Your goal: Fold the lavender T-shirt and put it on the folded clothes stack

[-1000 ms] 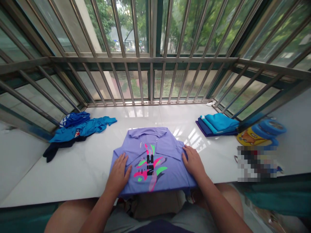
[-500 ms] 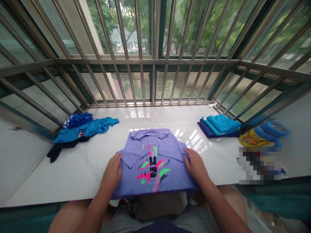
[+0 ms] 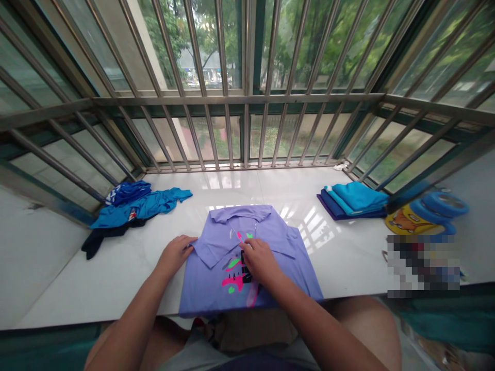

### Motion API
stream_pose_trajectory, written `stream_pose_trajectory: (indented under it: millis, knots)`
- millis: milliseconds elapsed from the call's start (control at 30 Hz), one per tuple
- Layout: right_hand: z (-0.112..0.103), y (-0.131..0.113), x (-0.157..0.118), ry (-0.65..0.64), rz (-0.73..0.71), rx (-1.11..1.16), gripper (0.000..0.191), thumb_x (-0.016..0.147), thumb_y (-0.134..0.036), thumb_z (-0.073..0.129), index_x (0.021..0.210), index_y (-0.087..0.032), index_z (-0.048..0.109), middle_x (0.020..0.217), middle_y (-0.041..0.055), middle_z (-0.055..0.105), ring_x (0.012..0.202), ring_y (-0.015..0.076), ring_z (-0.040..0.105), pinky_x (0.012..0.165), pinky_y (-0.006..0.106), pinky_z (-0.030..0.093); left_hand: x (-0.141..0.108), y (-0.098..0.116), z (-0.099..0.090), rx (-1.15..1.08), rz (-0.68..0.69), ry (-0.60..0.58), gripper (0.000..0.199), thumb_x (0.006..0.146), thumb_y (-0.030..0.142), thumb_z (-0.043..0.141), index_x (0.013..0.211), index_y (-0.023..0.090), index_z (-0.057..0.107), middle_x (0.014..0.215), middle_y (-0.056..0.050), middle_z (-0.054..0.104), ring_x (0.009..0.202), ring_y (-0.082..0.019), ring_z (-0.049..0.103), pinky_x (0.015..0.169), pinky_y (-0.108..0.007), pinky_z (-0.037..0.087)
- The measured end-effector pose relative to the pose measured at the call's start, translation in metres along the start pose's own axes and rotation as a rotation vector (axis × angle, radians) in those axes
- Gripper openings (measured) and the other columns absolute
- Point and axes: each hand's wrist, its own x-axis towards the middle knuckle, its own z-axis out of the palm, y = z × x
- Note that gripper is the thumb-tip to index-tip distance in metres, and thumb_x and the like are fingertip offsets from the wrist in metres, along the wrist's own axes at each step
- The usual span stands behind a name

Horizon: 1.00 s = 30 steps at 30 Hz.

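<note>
Head view shows the purple polo shirt (image 3: 266,278) lying folded, collar away from me, at the middle of the white ledge's (image 3: 116,281) near edge, with its bottom hem hanging a little over that edge. My left hand (image 3: 175,254) sits at the shirt's left border, fingers curled onto the folded-in sleeve; whether it pinches the cloth or only presses it I cannot tell. My right hand (image 3: 260,260) lies flat and released on the chest, over the pink and green print, holding nothing.

As I judge it, the step is smoothing and squaring this fold. To do it well I would keep the left hand as an anchor on that border so the sleeve cannot slide out, and sweep the right palm flat from the centre outward, pressing lightly so the fabric does not bunch. The overhanging hem wants watching, since a hard push toward me could drag the shirt off.

A loose heap of blue clothes (image 3: 135,206) lies toward the far left corner, a folded blue stack (image 3: 353,201) toward the far right.
</note>
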Motion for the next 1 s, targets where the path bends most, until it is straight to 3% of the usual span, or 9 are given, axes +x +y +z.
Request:
stream_pose_trajectory:
  millis: [167, 300, 433, 567, 667, 900, 1000]
  knots:
    - [0.023, -0.002, 0.037, 0.026, -0.027, -0.045, 0.042, 0.103, -0.024, 0.058, 0.144, -0.027, 0.064, 0.150, 0.0127, 0.060, 0.132, 0.0330, 0.057, 0.112, 0.050, 0.046, 0.007, -0.005, 0.002, 0.025, -0.036, 0.043, 0.027, 0.093, 0.030, 0.055, 0.104, 0.025, 0.080, 0.102, -0.009, 0.080, 0.100, -0.027, 0.073, 0.095, -0.041, 0.058]
    - [0.033, 0.008, 0.036, 0.109, -0.060, 0.027, 0.037, 0.102, -0.023, 0.060, 0.138, -0.024, 0.069, 0.146, 0.0117, 0.063, 0.133, 0.0295, 0.055, 0.119, 0.045, 0.041, 0.006, -0.015, 0.004, -0.010, -0.084, 0.098, 0.027, 0.092, 0.031, 0.056, 0.103, 0.025, 0.079, 0.102, -0.008, 0.079, 0.097, -0.026, 0.072, 0.092, -0.037, 0.058]
    - [0.036, 0.014, 0.031, 0.166, -0.083, 0.070, 0.038, 0.101, -0.020, 0.062, 0.138, -0.024, 0.070, 0.139, 0.0114, 0.067, 0.128, 0.0280, 0.056, 0.117, 0.043, 0.044, 0.002, -0.023, 0.010, -0.073, -0.095, 0.165, 0.028, 0.090, 0.032, 0.057, 0.105, 0.024, 0.080, 0.102, -0.007, 0.078, 0.091, -0.024, 0.070, 0.088, -0.037, 0.059]
    - [0.040, 0.015, 0.032, 0.169, -0.168, 0.052, 0.052, 0.095, -0.011, 0.066, 0.143, -0.029, 0.068, 0.141, 0.0099, 0.066, 0.126, 0.0279, 0.057, 0.115, 0.046, 0.044, 0.001, -0.028, 0.015, -0.123, -0.035, 0.217, 0.034, 0.094, 0.031, 0.053, 0.109, 0.025, 0.083, 0.104, -0.007, 0.074, 0.092, -0.022, 0.071, 0.083, -0.034, 0.059]
    - [0.043, 0.016, 0.033, 0.161, -0.214, 0.051, 0.044, 0.095, -0.013, 0.068, 0.135, -0.031, 0.073, 0.139, 0.0073, 0.068, 0.126, 0.0279, 0.057, 0.116, 0.048, 0.042, 0.001, -0.029, 0.017, -0.109, 0.023, 0.219, 0.034, 0.094, 0.027, 0.052, 0.104, 0.027, 0.085, 0.102, -0.007, 0.071, 0.093, -0.022, 0.070, 0.080, -0.033, 0.058]
    - [0.044, 0.017, 0.032, 0.199, -0.202, 0.078, 0.036, 0.098, -0.017, 0.066, 0.133, -0.022, 0.072, 0.132, 0.0105, 0.071, 0.124, 0.0281, 0.056, 0.115, 0.047, 0.043, -0.001, -0.019, 0.017, 0.048, -0.063, 0.344, 0.032, 0.097, 0.029, 0.052, 0.108, 0.022, 0.081, 0.108, -0.011, 0.072, 0.102, -0.028, 0.070, 0.097, -0.041, 0.055]
    - [0.040, 0.015, 0.032, 0.186, -0.221, 0.077, 0.038, 0.099, -0.018, 0.066, 0.136, -0.024, 0.071, 0.132, 0.0096, 0.071, 0.122, 0.0279, 0.056, 0.114, 0.046, 0.044, 0.002, -0.010, 0.019, 0.092, -0.069, 0.308, 0.034, 0.101, 0.039, 0.052, 0.112, 0.021, 0.078, 0.110, -0.012, 0.075, 0.103, -0.029, 0.069, 0.099, -0.043, 0.053]
